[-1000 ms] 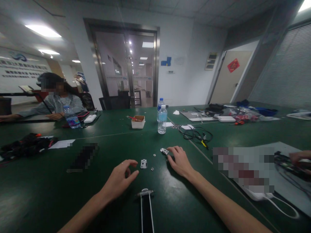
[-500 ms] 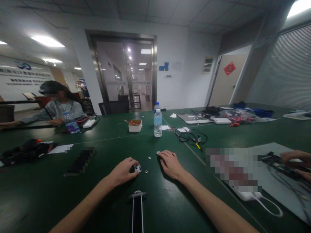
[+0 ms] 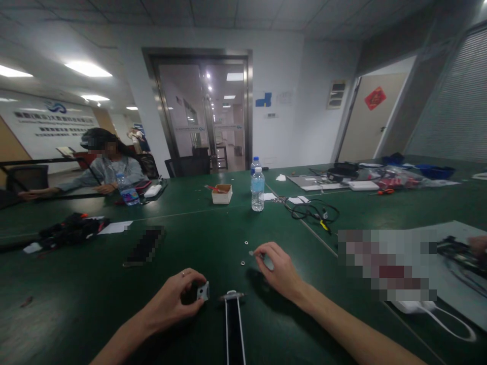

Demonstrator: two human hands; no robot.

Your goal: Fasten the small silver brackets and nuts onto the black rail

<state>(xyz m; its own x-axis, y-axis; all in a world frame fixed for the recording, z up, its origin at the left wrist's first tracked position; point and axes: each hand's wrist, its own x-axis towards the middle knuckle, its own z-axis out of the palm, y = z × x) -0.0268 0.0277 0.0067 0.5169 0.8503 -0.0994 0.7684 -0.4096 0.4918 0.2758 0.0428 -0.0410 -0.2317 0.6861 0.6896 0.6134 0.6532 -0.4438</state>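
My left hand (image 3: 171, 299) is closed, thumb and fingers gripping a small metal bracket (image 3: 204, 291) with a dark hole in its face. My right hand (image 3: 279, 268) pinches a small shiny metal piece (image 3: 251, 253) just above the table; its exact kind is too small to tell. Two small ring-shaped nuts, one farther (image 3: 246, 243) and one nearer (image 3: 242, 263), lie on the green table to the left of my right fingertips. Between my forearms a long dark bar with light edges (image 3: 233, 329) points away from me, a metal crosspiece (image 3: 232, 295) at its far end.
Water bottles (image 3: 257, 190) and a small open box (image 3: 222, 194) stand farther back. Black cables (image 3: 315, 212) lie to the right of them. A dark phone-like slab (image 3: 144, 247) is on the left. At the right, another person's hand (image 3: 477, 247) is near a grey board with wires.
My right hand has lifted off the table with the small metal piece in its fingertips. My left hand has drawn back towards me with the bracket. The view has shifted left.
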